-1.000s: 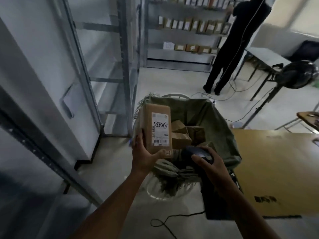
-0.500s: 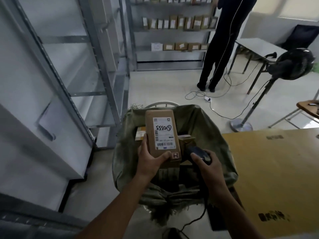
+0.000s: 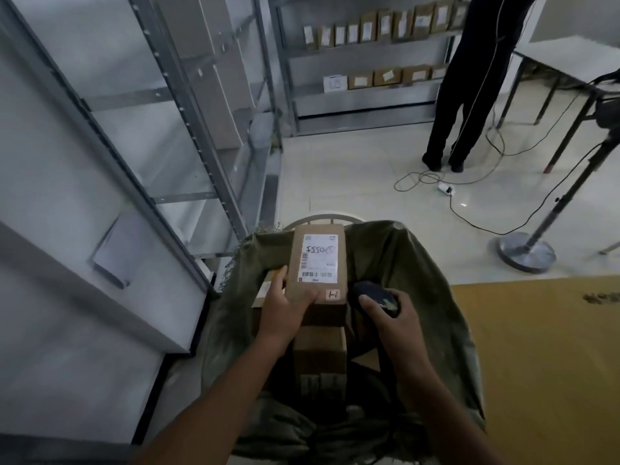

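Beside shelving [image 3: 188, 129], a parcel [image 3: 318, 260] judged not yet scanned is gripped over the sack [image 3: 419, 263] by the left hand [image 3: 285, 310], a scanner [image 3: 369, 292] by the right hand [image 3: 392, 320].

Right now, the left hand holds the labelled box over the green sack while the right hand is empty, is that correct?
Not quite: the head view shows the right hand gripping a dark scanner. The left hand does hold the labelled box over the green sack.

Head camera looks steeply down, seemingly close over the box [image 3: 318, 263].
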A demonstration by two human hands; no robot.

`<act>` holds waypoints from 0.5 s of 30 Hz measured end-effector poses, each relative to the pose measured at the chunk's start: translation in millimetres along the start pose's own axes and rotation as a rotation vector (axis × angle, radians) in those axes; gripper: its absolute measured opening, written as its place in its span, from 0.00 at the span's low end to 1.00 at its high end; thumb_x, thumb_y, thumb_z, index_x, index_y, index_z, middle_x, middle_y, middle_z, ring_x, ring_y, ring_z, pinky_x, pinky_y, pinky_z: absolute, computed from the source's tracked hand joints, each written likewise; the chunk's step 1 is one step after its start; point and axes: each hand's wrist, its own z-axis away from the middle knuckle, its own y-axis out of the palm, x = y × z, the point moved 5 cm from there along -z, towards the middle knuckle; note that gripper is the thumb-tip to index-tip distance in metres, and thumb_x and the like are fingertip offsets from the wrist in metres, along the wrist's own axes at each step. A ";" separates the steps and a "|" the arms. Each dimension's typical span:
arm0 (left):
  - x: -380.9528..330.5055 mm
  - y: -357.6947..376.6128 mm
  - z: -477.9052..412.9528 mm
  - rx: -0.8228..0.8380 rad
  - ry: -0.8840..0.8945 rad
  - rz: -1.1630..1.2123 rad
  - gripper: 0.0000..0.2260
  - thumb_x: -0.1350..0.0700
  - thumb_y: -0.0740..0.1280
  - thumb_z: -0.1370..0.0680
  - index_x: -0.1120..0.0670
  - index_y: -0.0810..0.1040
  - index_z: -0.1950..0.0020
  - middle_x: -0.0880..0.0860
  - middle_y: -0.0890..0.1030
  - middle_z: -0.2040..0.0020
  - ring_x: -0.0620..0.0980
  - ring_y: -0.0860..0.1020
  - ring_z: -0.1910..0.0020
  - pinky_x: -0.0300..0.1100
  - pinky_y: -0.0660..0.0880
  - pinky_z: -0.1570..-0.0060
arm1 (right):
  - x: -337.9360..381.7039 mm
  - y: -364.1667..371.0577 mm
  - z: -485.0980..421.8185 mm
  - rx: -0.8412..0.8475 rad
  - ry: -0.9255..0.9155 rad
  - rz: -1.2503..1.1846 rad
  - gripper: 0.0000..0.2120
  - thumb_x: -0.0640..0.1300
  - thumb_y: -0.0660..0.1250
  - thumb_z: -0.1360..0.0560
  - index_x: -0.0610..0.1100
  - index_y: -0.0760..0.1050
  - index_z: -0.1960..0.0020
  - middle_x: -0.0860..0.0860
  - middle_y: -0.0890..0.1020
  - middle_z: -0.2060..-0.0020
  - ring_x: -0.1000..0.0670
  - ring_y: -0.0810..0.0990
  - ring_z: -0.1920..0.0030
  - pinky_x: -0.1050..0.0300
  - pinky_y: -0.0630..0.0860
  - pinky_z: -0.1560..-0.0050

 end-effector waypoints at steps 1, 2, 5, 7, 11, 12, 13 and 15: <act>-4.2 -0.1 -4.8 -0.047 0.009 -0.047 0.33 0.46 0.73 0.21 0.47 0.62 0.19 0.50 0.74 0.27 0.51 0.76 0.32 0.52 0.77 0.34 | 1.3 0.2 -4.7 0.016 0.010 -0.015 0.24 0.57 0.77 0.28 0.55 0.73 0.36 0.53 0.82 0.46 0.51 0.85 0.47 0.45 0.85 0.46; -7.3 0.5 -8.2 -0.081 0.023 -0.091 0.30 0.46 0.71 0.19 0.47 0.64 0.19 0.51 0.73 0.25 0.51 0.74 0.30 0.50 0.74 0.32 | 1.3 -0.7 -9.6 0.023 0.011 -0.019 0.24 0.58 0.77 0.28 0.55 0.73 0.36 0.53 0.82 0.46 0.51 0.85 0.47 0.44 0.84 0.46; -6.7 6.4 -6.2 -0.120 0.067 -0.199 0.25 0.47 0.69 0.18 0.52 0.70 0.22 0.51 0.74 0.26 0.51 0.72 0.28 0.40 0.67 0.36 | 2.3 -4.0 -20.7 0.039 0.019 -0.012 0.23 0.56 0.77 0.27 0.53 0.74 0.37 0.51 0.82 0.46 0.51 0.85 0.49 0.45 0.84 0.45; -1.3 8.9 2.6 -0.113 0.105 -0.293 0.21 0.48 0.69 0.18 0.52 0.75 0.26 0.52 0.77 0.28 0.50 0.74 0.30 0.37 0.66 0.39 | 1.4 -1.9 -22.7 0.054 0.024 0.008 0.22 0.56 0.77 0.27 0.53 0.75 0.38 0.51 0.83 0.47 0.51 0.85 0.49 0.45 0.84 0.46; 18.3 -0.6 20.7 -0.075 0.127 -0.396 0.21 0.44 0.68 0.18 0.49 0.74 0.27 0.50 0.74 0.28 0.47 0.72 0.30 0.40 0.68 0.37 | 3.7 17.1 -13.1 0.149 0.010 0.033 0.19 0.55 0.78 0.27 0.54 0.75 0.41 0.52 0.83 0.48 0.52 0.85 0.51 0.47 0.85 0.49; 22.7 -6.5 25.1 -0.077 0.140 -0.424 0.22 0.43 0.68 0.18 0.48 0.73 0.27 0.51 0.74 0.28 0.48 0.71 0.30 0.43 0.69 0.35 | 6.2 23.5 -8.4 0.184 0.001 0.041 0.20 0.54 0.77 0.27 0.53 0.75 0.39 0.51 0.83 0.47 0.53 0.85 0.52 0.52 0.85 0.52; 26.3 -13.9 30.5 -0.082 0.152 -0.451 0.22 0.42 0.67 0.19 0.47 0.73 0.26 0.51 0.73 0.28 0.49 0.71 0.29 0.46 0.70 0.33 | 9.4 30.6 -2.3 0.220 -0.006 0.041 0.21 0.53 0.77 0.27 0.52 0.74 0.38 0.52 0.83 0.47 0.54 0.85 0.52 0.56 0.84 0.56; 33.0 -32.5 45.2 -0.104 0.145 -0.501 0.23 0.41 0.66 0.18 0.46 0.71 0.25 0.51 0.71 0.25 0.52 0.66 0.24 0.49 0.66 0.28 | 11.7 45.3 11.4 0.303 -0.013 0.053 0.24 0.53 0.77 0.26 0.51 0.73 0.35 0.52 0.82 0.46 0.51 0.85 0.52 0.60 0.82 0.60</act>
